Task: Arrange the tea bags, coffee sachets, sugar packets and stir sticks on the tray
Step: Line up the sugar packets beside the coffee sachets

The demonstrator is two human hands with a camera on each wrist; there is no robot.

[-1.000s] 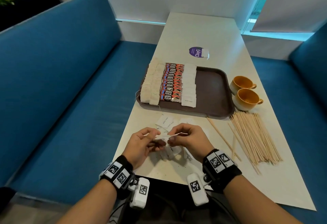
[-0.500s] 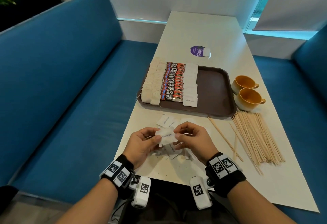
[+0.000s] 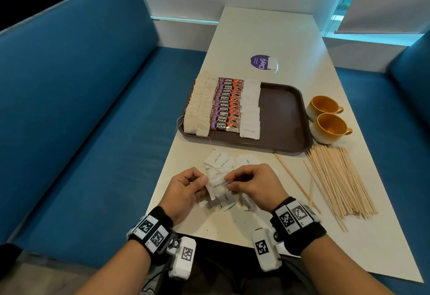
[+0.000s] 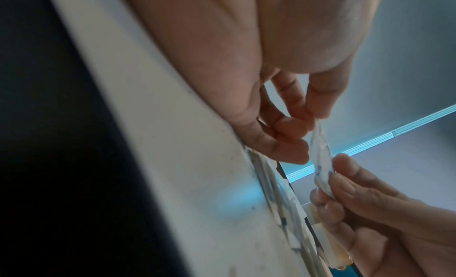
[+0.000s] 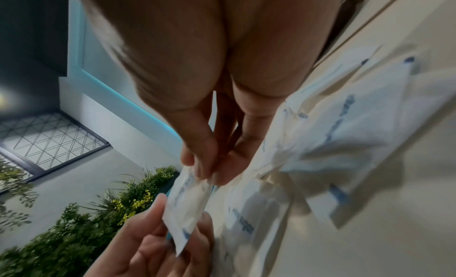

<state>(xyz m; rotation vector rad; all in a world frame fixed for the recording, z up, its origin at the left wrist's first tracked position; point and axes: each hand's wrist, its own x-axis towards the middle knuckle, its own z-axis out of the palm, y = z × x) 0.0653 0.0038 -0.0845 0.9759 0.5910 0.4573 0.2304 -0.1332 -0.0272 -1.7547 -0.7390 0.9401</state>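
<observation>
Head view: I note the table [image 3: 267, 38] at frame centre, the tray [image 3: 282, 113] mid-frame carrying three packet rows, stir sticks [image 3: 337, 178] at right. Lower centre, left hand [image 3: 183, 192] and right hand [image 3: 256, 184] each pinch one sugar packet [image 3: 218, 184].

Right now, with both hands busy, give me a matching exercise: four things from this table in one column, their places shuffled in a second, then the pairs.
Things
1. coffee sachets
2. stir sticks
3. held sugar packet
4. yellow cups

Places
A. pinched between left hand and right hand
B. beside the tray's right edge
C. on the tray, between tea bags and sugar packets
D. loose on the table, near right of the tray

Pairs: 1-C, 2-D, 3-A, 4-B
</observation>
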